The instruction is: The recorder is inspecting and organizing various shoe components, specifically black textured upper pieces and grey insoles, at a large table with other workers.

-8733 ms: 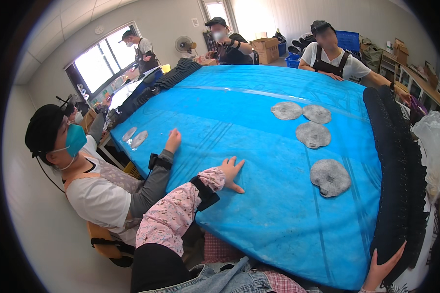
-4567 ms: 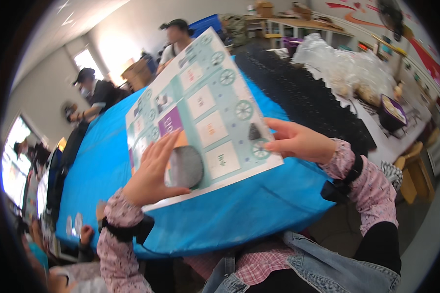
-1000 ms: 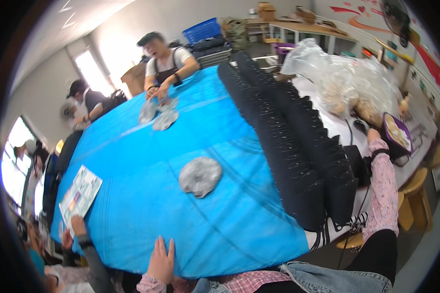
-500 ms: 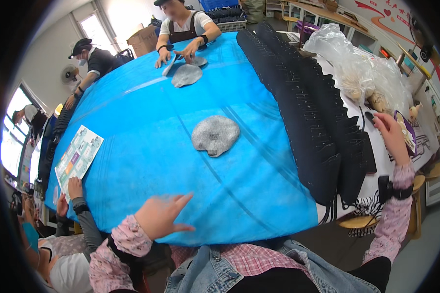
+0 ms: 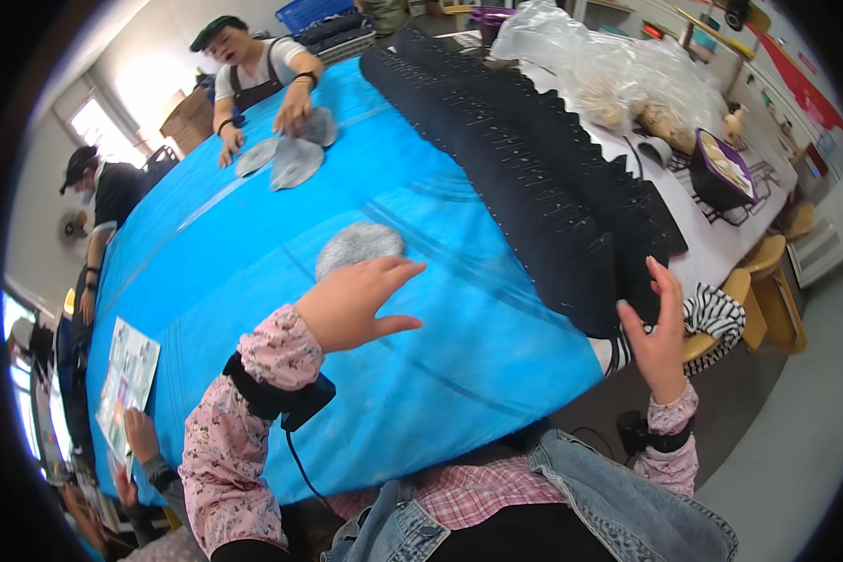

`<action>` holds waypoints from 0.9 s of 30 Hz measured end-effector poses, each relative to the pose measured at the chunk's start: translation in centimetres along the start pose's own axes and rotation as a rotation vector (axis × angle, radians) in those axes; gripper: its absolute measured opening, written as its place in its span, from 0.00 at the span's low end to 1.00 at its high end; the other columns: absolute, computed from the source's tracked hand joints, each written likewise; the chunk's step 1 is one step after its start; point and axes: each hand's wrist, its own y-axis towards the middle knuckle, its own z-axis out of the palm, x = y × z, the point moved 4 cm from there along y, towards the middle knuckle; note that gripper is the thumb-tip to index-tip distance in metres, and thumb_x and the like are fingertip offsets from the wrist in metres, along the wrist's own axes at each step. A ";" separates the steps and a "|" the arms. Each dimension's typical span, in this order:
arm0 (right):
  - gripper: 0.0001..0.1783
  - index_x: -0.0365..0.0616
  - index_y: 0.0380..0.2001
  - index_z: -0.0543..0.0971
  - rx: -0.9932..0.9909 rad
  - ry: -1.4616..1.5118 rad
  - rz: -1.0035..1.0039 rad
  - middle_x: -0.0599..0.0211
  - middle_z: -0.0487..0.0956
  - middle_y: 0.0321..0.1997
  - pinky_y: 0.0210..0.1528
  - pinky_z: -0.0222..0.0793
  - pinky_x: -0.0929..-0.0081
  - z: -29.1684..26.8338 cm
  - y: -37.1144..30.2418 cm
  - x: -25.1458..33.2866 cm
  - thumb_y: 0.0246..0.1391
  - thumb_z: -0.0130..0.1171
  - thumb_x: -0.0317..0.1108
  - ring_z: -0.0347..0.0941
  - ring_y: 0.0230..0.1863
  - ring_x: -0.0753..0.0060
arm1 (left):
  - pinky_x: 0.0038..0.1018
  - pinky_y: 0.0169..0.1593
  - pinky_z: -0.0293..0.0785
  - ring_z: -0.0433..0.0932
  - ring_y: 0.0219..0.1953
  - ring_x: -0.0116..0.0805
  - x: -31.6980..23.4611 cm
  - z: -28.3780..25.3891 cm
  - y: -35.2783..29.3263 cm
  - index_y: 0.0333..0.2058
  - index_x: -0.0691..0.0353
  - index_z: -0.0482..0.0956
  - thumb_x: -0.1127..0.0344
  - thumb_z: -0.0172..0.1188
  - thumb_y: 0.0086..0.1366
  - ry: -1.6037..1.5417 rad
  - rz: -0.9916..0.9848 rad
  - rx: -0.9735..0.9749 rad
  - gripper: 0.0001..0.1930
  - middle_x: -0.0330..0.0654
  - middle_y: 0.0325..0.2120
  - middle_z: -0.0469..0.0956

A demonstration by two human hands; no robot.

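My left hand (image 5: 358, 302) hovers over the blue-covered table (image 5: 440, 375), thumb and fingers apart and nothing in it. Just beyond it lies a rounded grey felt piece (image 5: 361, 244), partly hidden by the hand. Beside the near end of two long black fabric strips (image 5: 534, 187), my right hand (image 5: 660, 332) is raised, open, with its thumb and fingers spread and no object between them. Small pale pin-like points dot the strips, and their right edge is jagged. Whether the right fingers touch the fabric, I cannot tell.
Across the table, a co-worker handles several grey felt pieces (image 5: 295, 159). At left, another person's hand holds a printed sheet (image 5: 129, 375). Clear plastic bags (image 5: 590, 66) and a dark purple container (image 5: 721, 173) stand at the right. Black-and-white striped cloth (image 5: 717, 314) hangs near wooden stools (image 5: 763, 272).
My right hand has come back from the far right, away from a small dark thing, toward my body. My left hand has risen toward the felt piece. The view has turned right.
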 end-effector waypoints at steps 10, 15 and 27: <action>0.51 0.38 0.60 0.51 0.058 -0.019 0.095 0.49 0.56 0.58 0.59 0.51 0.61 4.5 -2.2 -1.0 0.37 0.69 0.41 0.54 0.59 0.52 | 0.38 0.60 0.55 0.52 0.60 0.59 1.4 1.4 13.0 0.59 0.73 0.45 0.40 0.61 0.49 -0.165 0.127 -0.294 0.52 0.66 0.57 0.49; 0.52 0.38 0.60 0.50 0.076 -0.012 0.093 0.47 0.54 0.59 0.61 0.47 0.60 5.7 -2.6 -0.3 0.35 0.69 0.38 0.50 0.60 0.48 | 0.36 0.62 0.49 0.52 0.60 0.57 5.5 2.1 17.8 0.57 0.79 0.47 0.37 0.60 0.47 -0.384 -0.065 -0.505 0.54 0.67 0.55 0.53; 0.50 0.38 0.61 0.47 0.068 -0.043 0.137 0.47 0.52 0.60 0.61 0.45 0.55 6.3 -2.8 -1.1 0.39 0.66 0.37 0.49 0.60 0.46 | 0.37 0.65 0.38 0.41 0.65 0.46 1.9 1.4 19.6 0.59 0.73 0.48 0.44 0.37 0.65 -0.215 -0.035 -0.424 0.37 0.58 0.61 0.44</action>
